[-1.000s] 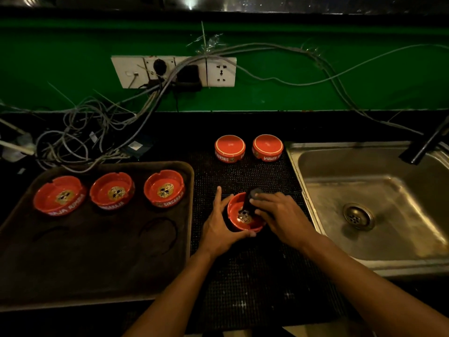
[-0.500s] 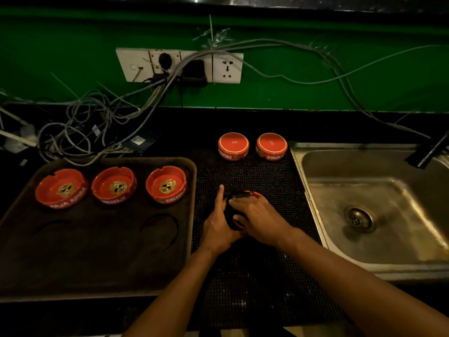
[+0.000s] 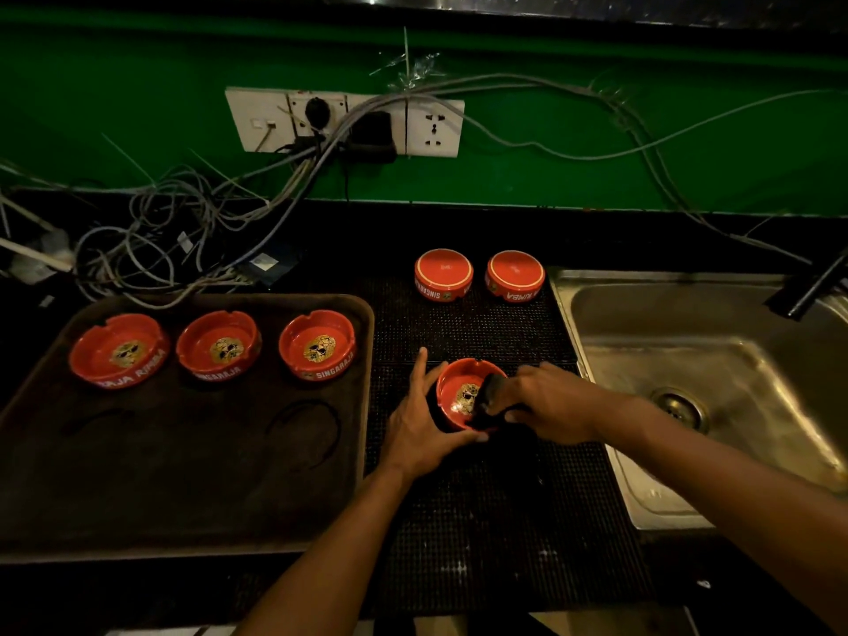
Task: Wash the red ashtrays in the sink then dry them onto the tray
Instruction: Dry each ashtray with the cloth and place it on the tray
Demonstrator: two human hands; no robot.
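Right now both hands work on one red ashtray [image 3: 463,393] standing upright on the black dotted mat [image 3: 477,498] between tray and sink. The left hand [image 3: 420,426] cups its near wall, thumb curled under the rim and forefinger stretched up the far side, probably to stop the round dish from turning. The right hand [image 3: 550,401] pinches a dark cloth [image 3: 490,399] and pushes it into the bowl, which looks like drying.

Three glossy ashtrays sit mouth-up in a row at the back of the brown tray [image 3: 183,498], apart from each other, notched rims showing; I judge these finished. Two upturned ashtrays [image 3: 479,274] rest side by side at the mat's far edge, likely draining. The steel sink [image 3: 716,360] lies to the right. Loose cables [image 3: 174,241] trail from wall sockets [image 3: 344,121] onto the table.
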